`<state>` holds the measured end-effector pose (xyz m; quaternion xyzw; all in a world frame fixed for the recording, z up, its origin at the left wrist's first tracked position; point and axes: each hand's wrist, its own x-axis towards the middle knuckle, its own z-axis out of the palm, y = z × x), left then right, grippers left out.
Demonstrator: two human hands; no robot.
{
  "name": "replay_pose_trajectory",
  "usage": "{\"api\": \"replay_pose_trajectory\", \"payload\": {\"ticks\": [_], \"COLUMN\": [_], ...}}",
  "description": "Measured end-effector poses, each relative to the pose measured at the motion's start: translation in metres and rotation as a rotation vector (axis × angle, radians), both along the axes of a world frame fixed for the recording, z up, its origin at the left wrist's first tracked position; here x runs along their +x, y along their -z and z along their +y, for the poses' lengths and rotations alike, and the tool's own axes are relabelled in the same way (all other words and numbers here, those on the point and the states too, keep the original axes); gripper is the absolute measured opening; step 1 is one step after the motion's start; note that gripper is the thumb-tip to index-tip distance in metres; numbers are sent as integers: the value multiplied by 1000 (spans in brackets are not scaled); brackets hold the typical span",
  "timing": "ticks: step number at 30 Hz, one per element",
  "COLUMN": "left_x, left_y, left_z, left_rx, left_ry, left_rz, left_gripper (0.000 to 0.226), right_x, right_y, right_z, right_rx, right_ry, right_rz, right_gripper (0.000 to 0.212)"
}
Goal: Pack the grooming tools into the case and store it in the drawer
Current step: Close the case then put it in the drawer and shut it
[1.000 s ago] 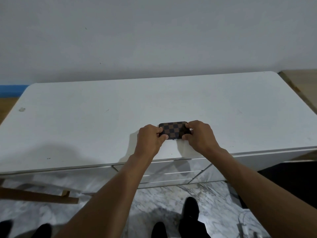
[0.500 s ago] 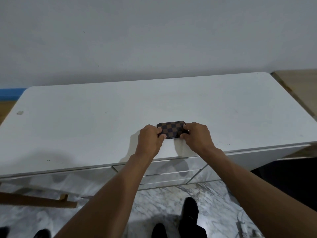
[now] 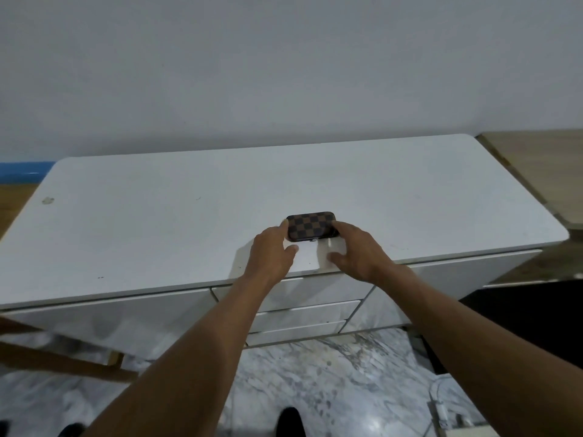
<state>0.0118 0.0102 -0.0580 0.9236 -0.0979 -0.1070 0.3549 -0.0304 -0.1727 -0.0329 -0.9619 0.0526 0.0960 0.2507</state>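
A small closed case (image 3: 310,225) with a brown and black checker pattern lies flat on the white table top (image 3: 157,231), near its front edge. My left hand (image 3: 271,257) is at the case's left end and my right hand (image 3: 356,253) at its right end. On both hands the fingertips rest against the case while the thumbs are spread away from it, over the table. No grooming tools are visible outside the case. Below the front edge sits a stack of three white drawers (image 3: 315,290), all closed.
The table stands against a plain grey wall. A wooden surface (image 3: 542,171) adjoins it on the right. Wooden bars (image 3: 63,361) lie low at the left. A marble floor (image 3: 315,380), a white cable (image 3: 441,402) and dark shoes are below.
Both hands were clamped on the case's ends with thumbs on its near edge. The thumbs have now come off and the hands have loosened. The case has stayed on the table.
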Motion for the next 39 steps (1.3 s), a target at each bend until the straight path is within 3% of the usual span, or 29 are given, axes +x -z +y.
{"api": "replay_pose_trajectory", "payload": {"ticks": [5, 8, 11, 14, 20, 25, 30, 35, 39], "left_x": [-50, -84, -112, -125, -113, -92, -87, -79, -87], "left_y": [8, 13, 21, 33, 42, 66, 80, 74, 71], "left_z": [4, 5, 5, 7, 10, 19, 21, 20, 21], "left_rx": [-104, -27, 83, 65, 128, 297, 366, 450, 378], "left_ry": [-80, -107, -124, -90, 11, 128, 179, 233, 198], "left_rz": [-237, -310, -210, -188, -196, -297, -288, -314, -306], "left_gripper": [40, 9, 24, 13, 46, 68, 77, 71, 55], "right_x": [-27, -57, -88, -102, -92, -70, -64, -60, -64], "right_y": [6, 12, 22, 31, 40, 66, 87, 83, 79], "right_z": [5, 6, 7, 7, 19, 28, 27, 33, 33], "right_rx": [32, 22, -74, -62, -79, -192, -298, -317, -272], "right_ry": [44, 71, 53, 32, -77, -141, -115, -134, -95], "right_rz": [-75, -212, -232, -142, -136, -149, -113, -221, -227], "right_gripper": [63, 34, 19, 14, 46, 63, 73, 64, 29]}}
